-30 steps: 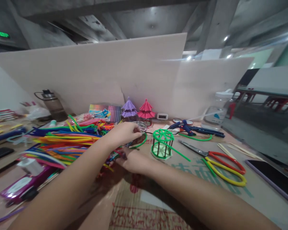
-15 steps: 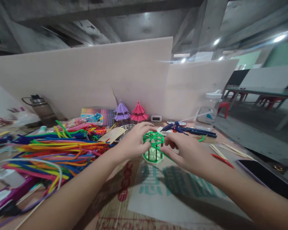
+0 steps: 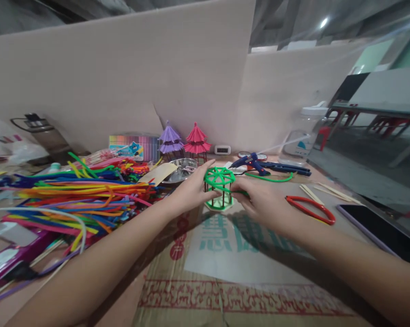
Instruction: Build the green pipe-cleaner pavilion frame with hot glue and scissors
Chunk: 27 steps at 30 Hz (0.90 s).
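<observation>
Though apart, left hand [image 3: 193,190] opposite right hand [image 3: 256,196], green frame [image 3: 219,175] between

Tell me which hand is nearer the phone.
Right. The right hand, at the right side of the green frame, is left of the phone; the left hand is farther, at the frame's left side.

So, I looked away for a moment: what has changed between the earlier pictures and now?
The left hand and right hand have moved rightward from the colourful pile to the green frame; the left now holds its left side, while the right has taken hold of the loose green stem. The purple tower, pink tower and glue gun stay as they were.
</observation>
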Motion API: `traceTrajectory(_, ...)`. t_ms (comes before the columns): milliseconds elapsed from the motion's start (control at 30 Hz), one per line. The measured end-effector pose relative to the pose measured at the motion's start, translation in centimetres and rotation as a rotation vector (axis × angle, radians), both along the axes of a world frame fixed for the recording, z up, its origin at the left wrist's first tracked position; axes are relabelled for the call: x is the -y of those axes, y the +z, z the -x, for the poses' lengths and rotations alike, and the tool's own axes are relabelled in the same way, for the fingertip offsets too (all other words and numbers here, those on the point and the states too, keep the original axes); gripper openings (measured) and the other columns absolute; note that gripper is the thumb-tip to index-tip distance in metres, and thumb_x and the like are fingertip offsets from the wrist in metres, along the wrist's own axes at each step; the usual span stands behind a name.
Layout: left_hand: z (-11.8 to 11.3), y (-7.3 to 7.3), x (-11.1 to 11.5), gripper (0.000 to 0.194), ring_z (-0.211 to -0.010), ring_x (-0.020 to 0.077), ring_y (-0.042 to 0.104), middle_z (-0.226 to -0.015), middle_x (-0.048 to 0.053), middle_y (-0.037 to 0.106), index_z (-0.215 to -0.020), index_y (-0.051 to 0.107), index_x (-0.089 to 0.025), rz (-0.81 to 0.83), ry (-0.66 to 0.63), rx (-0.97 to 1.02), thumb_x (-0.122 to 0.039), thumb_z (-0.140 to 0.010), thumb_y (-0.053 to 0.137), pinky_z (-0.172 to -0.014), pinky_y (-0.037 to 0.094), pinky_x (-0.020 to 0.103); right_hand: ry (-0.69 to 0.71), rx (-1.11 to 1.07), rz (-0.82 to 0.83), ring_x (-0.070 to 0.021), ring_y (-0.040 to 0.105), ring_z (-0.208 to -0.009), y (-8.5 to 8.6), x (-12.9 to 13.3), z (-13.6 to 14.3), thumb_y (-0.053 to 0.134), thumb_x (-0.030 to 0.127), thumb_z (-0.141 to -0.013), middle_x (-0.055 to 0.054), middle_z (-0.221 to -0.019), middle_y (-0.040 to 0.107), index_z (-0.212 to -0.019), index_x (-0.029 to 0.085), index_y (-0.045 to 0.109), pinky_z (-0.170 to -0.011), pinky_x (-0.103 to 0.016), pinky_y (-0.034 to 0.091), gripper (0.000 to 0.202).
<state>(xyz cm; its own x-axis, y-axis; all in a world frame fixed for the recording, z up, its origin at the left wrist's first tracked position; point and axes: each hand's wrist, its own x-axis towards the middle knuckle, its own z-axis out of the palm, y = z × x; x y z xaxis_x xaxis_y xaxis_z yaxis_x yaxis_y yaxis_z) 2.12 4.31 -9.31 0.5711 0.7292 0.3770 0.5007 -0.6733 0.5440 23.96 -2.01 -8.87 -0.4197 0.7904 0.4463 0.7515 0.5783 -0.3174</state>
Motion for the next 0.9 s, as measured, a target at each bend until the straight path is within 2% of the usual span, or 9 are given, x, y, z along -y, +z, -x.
traceTrajectory(200, -0.2, -0.2, 0.1, 0.084, -0.142, 0.0292, 0.039, -0.154, 0.016, 0.038, -0.151, 0.025, -0.015, -0.001, 0.007, 0.004, -0.03, -0.08, 0.069, -0.118, 0.032, 0.042, 0.009, -0.035, -0.059, -0.0181, 0.058, -0.076, -0.4, -0.5, -0.4, 0.048, 0.021, -0.095, -0.004, -0.084, 0.066, -0.092, 0.02, 0.059, -0.068, -0.028, 0.037, 0.012)
traceTrajectory(367, -0.2, -0.6, -0.1, 0.084, -0.142, 0.029, 0.039, -0.154, 0.016, 0.038, -0.151, 0.025, -0.016, -0.022, -0.005, 0.006, -0.028, -0.08, 0.069, -0.119, 0.032, 0.042, -0.009, -0.052, -0.077, -0.0164, 0.055, -0.07, -0.6, -0.8, -0.5, 0.05, 0.022, -0.094, -0.002, -0.079, 0.064, -0.088, 0.02, 0.058, -0.065, -0.027, 0.036, 0.01)
traceTrajectory(533, -0.2, -0.3, 0.0, 0.084, -0.142, 0.0304, 0.038, -0.154, 0.015, 0.038, -0.151, 0.027, -0.02, -0.033, -0.013, 0.018, -0.027, -0.079, 0.07, -0.119, 0.031, 0.045, -0.016, -0.083, -0.078, -0.0157, 0.056, -0.069, -0.6, -0.9, -0.5, 0.049, 0.022, -0.094, -0.002, -0.079, 0.065, -0.089, 0.02, 0.058, -0.064, -0.026, 0.036, 0.01)
traceTrajectory(633, -0.3, 0.0, 0.3, 0.083, -0.139, 0.0298, 0.043, -0.151, 0.012, 0.043, -0.149, 0.029, -0.024, -0.05, -0.046, 0.039, -0.022, -0.078, 0.07, -0.117, 0.034, 0.045, -0.034, -0.127, -0.088, -0.0153, 0.056, -0.065, -0.8, -1.0, -0.5, 0.051, 0.023, -0.094, 0.0, -0.075, 0.064, -0.095, 0.02, 0.058, -0.061, -0.026, 0.036, 0.007)
traceTrajectory(767, -0.3, 0.1, 0.4, 0.081, -0.133, 0.0284, 0.049, -0.146, 0.01, 0.048, -0.149, 0.031, -0.027, -0.078, -0.106, 0.048, -0.017, -0.077, 0.068, -0.113, 0.039, 0.043, -0.023, -0.191, -0.059, -0.0154, 0.057, -0.063, -1.0, -1.3, -0.6, 0.053, 0.023, -0.094, 0.0, -0.074, 0.066, -0.113, 0.021, 0.058, -0.061, -0.026, 0.038, 0.02)
traceTrajectory(900, 0.0, 0.1, 0.1, 0.082, -0.134, 0.0287, 0.048, -0.148, 0.011, 0.046, -0.15, 0.03, -0.027, -0.101, -0.157, 0.042, -0.017, -0.078, 0.068, -0.114, 0.039, 0.043, -0.005, -0.235, -0.007, -0.0154, 0.059, -0.065, -1.0, -1.5, -0.7, 0.056, 0.025, -0.093, -0.001, -0.078, 0.068, -0.11, 0.022, 0.064, -0.062, -0.026, 0.04, 0.019)
